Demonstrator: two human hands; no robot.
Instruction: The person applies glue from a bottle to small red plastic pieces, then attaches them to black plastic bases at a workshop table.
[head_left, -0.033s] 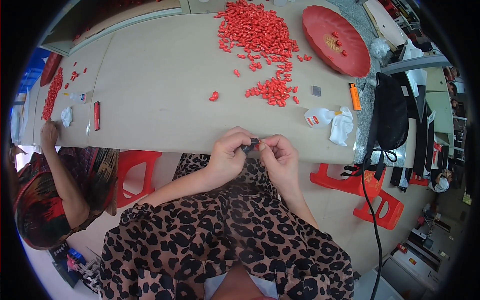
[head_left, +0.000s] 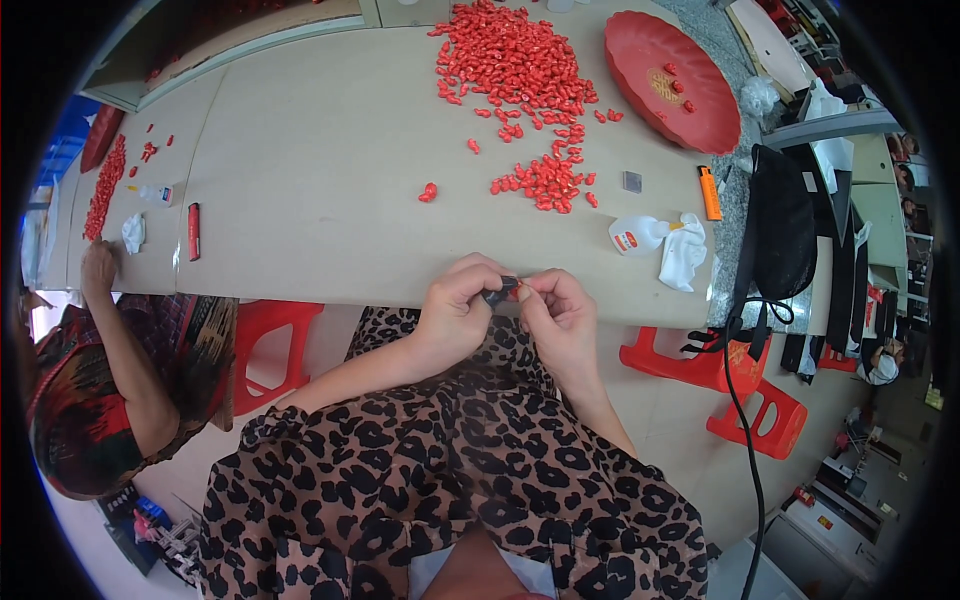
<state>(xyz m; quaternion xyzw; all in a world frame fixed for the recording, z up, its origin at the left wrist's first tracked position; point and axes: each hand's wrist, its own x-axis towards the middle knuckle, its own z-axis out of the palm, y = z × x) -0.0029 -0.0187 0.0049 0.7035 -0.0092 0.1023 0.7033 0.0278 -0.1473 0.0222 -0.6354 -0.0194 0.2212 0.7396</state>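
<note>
Just off the table's front edge, my left hand (head_left: 456,308) is closed around a small dark object (head_left: 495,296) whose kind I cannot make out. My right hand (head_left: 561,318) pinches right beside it with thumb and fingertips. Between the two sets of fingertips a bit of a small red piece (head_left: 518,289) shows, mostly hidden. Ahead of my hands lies a small cluster of shiny red pieces (head_left: 552,184), with a larger heap (head_left: 515,55) of the same behind it. One red piece (head_left: 428,192) lies apart, to the left.
At right are a red scalloped tray (head_left: 640,80) with a few pieces, a small grey square (head_left: 632,181), a white glue bottle (head_left: 636,236), crumpled tissue (head_left: 683,255) and orange lighter (head_left: 709,193). A co-worker's hand (head_left: 98,268) touches red pieces at left, near a red lighter (head_left: 193,233).
</note>
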